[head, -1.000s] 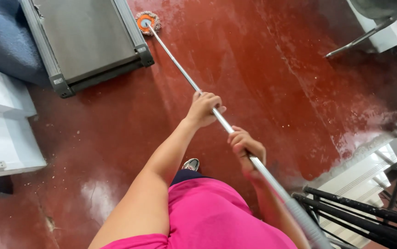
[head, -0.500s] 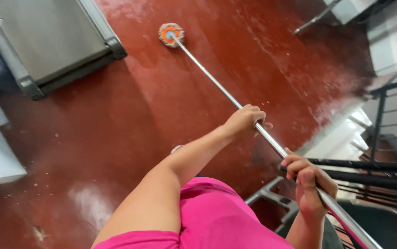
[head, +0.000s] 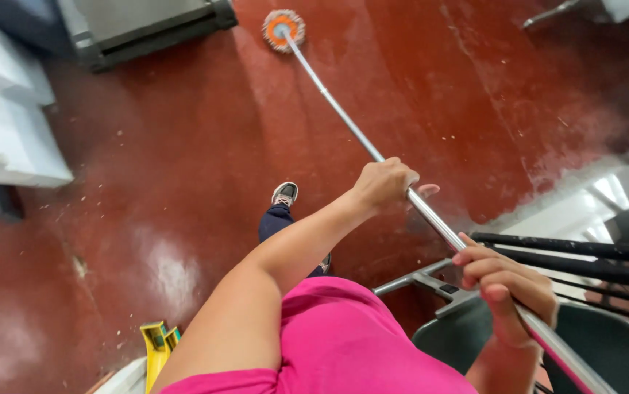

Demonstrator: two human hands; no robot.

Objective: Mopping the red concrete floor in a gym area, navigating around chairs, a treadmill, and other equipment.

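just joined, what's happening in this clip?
A person in a pink top is mopping a wet red floor. Both hands grip the metal mop handle: the left hand further down the pole, the right hand near its top. The orange mop head rests on the floor near a grey appliance.

Orange-and-white mop head (head: pixel 283 30), silver handle (head: pixel 344 120), dark red floor (head: pixel 183 182), pink shirt (head: pixel 358 343).
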